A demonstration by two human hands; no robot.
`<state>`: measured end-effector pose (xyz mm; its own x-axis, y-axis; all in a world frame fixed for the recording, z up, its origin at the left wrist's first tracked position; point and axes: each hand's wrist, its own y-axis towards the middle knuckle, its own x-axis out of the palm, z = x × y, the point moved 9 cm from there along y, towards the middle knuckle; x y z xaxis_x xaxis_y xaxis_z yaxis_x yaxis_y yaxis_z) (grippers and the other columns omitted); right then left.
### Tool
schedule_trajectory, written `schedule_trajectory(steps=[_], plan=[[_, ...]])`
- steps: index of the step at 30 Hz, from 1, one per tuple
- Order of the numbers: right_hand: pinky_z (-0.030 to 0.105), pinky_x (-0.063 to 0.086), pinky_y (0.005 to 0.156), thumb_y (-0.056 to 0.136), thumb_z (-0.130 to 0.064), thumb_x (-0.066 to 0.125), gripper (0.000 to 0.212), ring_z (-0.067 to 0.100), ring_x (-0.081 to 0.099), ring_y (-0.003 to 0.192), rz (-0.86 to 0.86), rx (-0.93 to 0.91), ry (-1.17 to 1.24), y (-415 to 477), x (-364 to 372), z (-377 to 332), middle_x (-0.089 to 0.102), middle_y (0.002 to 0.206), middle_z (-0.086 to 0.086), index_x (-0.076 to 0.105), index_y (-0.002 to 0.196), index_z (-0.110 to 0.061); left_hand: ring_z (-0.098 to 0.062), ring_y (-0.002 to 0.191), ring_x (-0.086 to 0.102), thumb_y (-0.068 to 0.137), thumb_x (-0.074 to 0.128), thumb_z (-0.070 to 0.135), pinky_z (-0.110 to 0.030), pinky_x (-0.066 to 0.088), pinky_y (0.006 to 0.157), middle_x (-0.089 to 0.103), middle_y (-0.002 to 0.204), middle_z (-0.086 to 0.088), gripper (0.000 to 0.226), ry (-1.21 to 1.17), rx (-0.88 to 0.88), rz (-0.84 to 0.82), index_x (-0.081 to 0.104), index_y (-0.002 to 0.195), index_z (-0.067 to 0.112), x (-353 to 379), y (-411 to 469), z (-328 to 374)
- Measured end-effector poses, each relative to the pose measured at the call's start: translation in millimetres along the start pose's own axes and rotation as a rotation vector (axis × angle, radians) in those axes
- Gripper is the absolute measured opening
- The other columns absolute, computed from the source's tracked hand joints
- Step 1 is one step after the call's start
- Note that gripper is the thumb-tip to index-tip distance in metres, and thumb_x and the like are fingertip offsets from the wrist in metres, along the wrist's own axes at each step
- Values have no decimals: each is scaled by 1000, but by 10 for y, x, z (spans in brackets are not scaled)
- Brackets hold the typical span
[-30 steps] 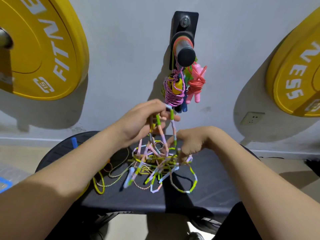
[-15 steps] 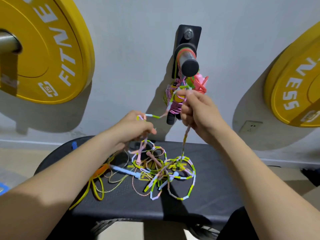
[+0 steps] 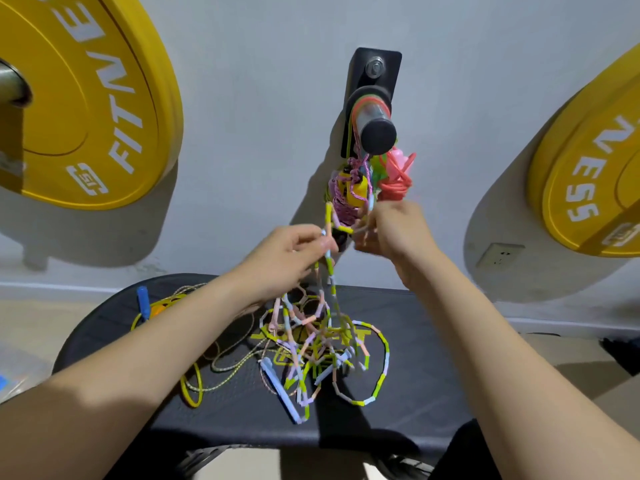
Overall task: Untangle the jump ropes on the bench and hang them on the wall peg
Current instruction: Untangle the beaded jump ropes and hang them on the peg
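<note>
A beaded jump rope (image 3: 325, 344) in green, pink and pale blue lies tangled on the black bench (image 3: 426, 386), with strands rising to both hands. My left hand (image 3: 284, 261) pinches the strands above the bench. My right hand (image 3: 394, 230) pinches the same rope a little higher, just below the wall peg (image 3: 375, 123). Bundled ropes (image 3: 367, 188) in pink, yellow and red hang from the peg. A yellow rope (image 3: 194, 386) and a speckled cord (image 3: 228, 372) lie on the bench's left, with a blue handle (image 3: 143, 301) near its far left edge.
Two yellow weight plates hang on the grey wall, one (image 3: 79, 98) at the left and one (image 3: 588, 161) at the right. A wall socket (image 3: 498, 255) sits below the right plate. My dark-clad knee (image 3: 464, 452) is at the bench's front right.
My left hand has risen and moved right, closer to my right hand, lifting more beaded strands off the bench. My right hand stays near the hanging bundles.
</note>
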<state>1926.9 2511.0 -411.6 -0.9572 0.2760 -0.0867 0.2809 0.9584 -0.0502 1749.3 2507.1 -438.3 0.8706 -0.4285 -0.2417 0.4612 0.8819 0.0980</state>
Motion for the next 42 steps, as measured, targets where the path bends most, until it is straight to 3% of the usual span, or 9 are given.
schedule_trajectory(steps=[6,10,14,17,20,26,32,37,42], plan=[[40,54,99,94,-12,72,46,21,70,117,-913,136,-511,-495,614,707,74,130,4,65,136,-29,-10,50,45,106,64,30,-20,40,47,79,85,-6,25,-167,22,241,77,103,8,-366,54,139],[19,52,79,110,-31,57,26,1,68,88,-685,-144,-538,-371,701,400,78,103,0,76,116,-15,-13,61,53,107,60,31,-24,46,51,82,99,-6,27,-237,-14,335,76,106,10,-525,50,116],[37,53,73,114,-24,45,36,19,67,71,-405,-388,-367,-335,617,-146,79,82,9,68,95,-5,-17,77,59,102,54,62,-29,48,58,80,110,-5,49,-236,-170,249,77,113,21,-570,105,-34],[32,41,61,115,-27,40,32,18,58,62,-281,-309,119,-304,493,-356,75,77,7,63,99,-11,-8,97,67,91,56,78,-21,52,71,76,125,4,65,-245,-145,-82,78,122,26,-310,103,-30],[29,48,59,116,-26,39,29,17,64,62,-191,-206,361,-240,401,-374,75,80,10,58,110,-6,-5,94,66,90,76,56,-16,49,81,76,108,10,33,-100,-98,-293,80,109,29,8,-22,-84],[26,60,68,117,-27,34,30,17,75,76,-78,-4,714,-104,279,-229,81,91,10,58,113,-10,-9,80,66,108,60,24,-17,51,74,74,89,-2,21,33,-142,-110,77,102,12,-109,-12,-139],[44,61,78,98,4,43,30,36,64,79,-144,94,0,-138,252,34,64,96,20,71,104,-7,-6,68,69,103,67,26,-15,53,59,81,87,-4,19,-47,-144,32,83,102,15,-327,-46,-89],[43,67,75,95,-29,70,27,30,74,73,-376,89,-342,-294,423,212,77,94,22,74,100,-2,-12,72,73,98,73,38,-21,57,61,81,90,-6,20,-22,-123,129,85,98,22,-385,-32,-69],[30,62,66,97,-19,74,23,17,70,67,-420,-38,-504,-316,462,197,77,77,13,77,76,-9,-19,76,76,100,72,35,-31,65,72,81,96,-8,22,-57,-155,196,83,100,16,-433,-47,-57]])
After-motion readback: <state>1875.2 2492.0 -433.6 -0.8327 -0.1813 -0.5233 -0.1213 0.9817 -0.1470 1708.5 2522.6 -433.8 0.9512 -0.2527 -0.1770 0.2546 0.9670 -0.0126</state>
